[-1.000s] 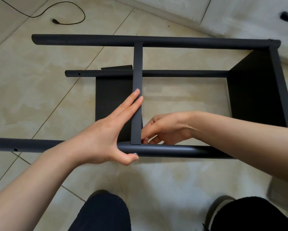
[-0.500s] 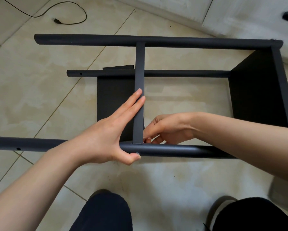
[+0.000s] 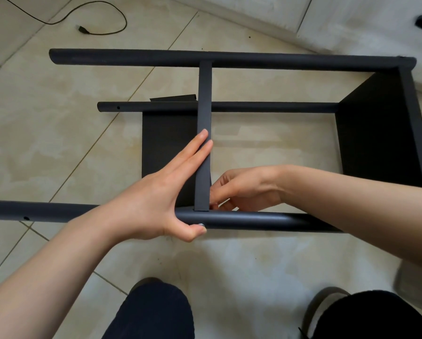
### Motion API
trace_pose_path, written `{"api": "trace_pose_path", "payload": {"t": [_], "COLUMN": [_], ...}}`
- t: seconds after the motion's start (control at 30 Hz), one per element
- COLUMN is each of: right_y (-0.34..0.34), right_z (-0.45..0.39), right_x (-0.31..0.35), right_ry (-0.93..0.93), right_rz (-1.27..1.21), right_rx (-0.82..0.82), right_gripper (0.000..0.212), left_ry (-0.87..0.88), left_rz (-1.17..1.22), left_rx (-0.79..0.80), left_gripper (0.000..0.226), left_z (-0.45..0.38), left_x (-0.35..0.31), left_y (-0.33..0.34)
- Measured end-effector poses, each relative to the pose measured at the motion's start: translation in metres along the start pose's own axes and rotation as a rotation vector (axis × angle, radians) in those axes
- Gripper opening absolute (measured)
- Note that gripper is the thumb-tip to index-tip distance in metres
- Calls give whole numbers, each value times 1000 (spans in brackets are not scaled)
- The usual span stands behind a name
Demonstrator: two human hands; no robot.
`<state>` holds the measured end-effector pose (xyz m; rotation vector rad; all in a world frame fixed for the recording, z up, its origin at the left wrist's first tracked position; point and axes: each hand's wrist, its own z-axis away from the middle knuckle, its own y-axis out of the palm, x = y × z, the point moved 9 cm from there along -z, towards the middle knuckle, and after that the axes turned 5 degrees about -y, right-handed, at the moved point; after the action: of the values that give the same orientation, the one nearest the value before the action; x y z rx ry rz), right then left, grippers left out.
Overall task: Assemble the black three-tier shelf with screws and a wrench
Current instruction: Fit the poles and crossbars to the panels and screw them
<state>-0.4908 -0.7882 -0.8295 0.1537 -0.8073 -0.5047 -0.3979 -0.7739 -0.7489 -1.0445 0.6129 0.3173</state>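
Black shelf frame (image 3: 229, 60) lies sideways on the tiled floor (image 3: 46, 143). My left hand (image 3: 156, 194) presses flat—fingers straight—against the middle shelf (image 3: 204, 152), thumb on a screw (image 3: 201, 225). My right hand (image 3: 244, 189) curls behind the near tube (image 3: 254, 220)—what it pinches, I cannot tell.

Bare forearms, dark trousers (image 3: 153, 314)

Matte black shelf frame (image 3: 229, 60) on mottled beige floor tiles (image 3: 46, 123); black cable (image 3: 102, 33).
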Motion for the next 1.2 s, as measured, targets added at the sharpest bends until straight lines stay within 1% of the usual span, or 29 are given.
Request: {"api": "trace_pose_path", "payload": {"t": [0.1,0.2,0.27,0.4,0.47,0.53,0.6,0.77,0.83,0.9,1.03,1.13,1.2], "right_y": [-1,1,0,0,2,5,8,3,1,1,-3,-8,-8], "right_z": [1,1,-1,-2,0,1,0,4,8,13,31,54,68], "right_x": [-1,4,4,1,3,3,2,6,9,12,16,22,27], "right_ry": [25,1,-4,18,11,4,8,-4,-20,-30,-57,-93,-132], "right_rz": [12,-41,-56,-34,-21,-30,-44,0,14,27,-13,139,282], "right_rx": [6,43,23,-2,8,34,44,-60,-107,-152,-219,-291,-368], "right_gripper": [17,12,15,11,13,21,23,11,10,13,15,18,17], "left_ry": [-2,1,-7,-10,-10,-12,-15,-39,-57,-70,-82,-100,-106], "left_rz": [3,7,5,6,8,16,21,10,-5,-18,-62,-5,58], "left_rx": [4,1,5,7,6,6,7,8,-6,-32,-119,-234,-352], "left_gripper": [125,125,125,125,125,125,125,127,126,120,98,82,63], "left_z": [0,-1,-1,0,0,1,1,1,2,7,25,36,45], "left_x": [0,-1,-1,-2,-2,-2,-2,-2,-3,-4,-11,-16,-22], "left_y": [0,-1,-1,-1,-1,-1,-2,-1,-2,-2,1,-2,-8]}}
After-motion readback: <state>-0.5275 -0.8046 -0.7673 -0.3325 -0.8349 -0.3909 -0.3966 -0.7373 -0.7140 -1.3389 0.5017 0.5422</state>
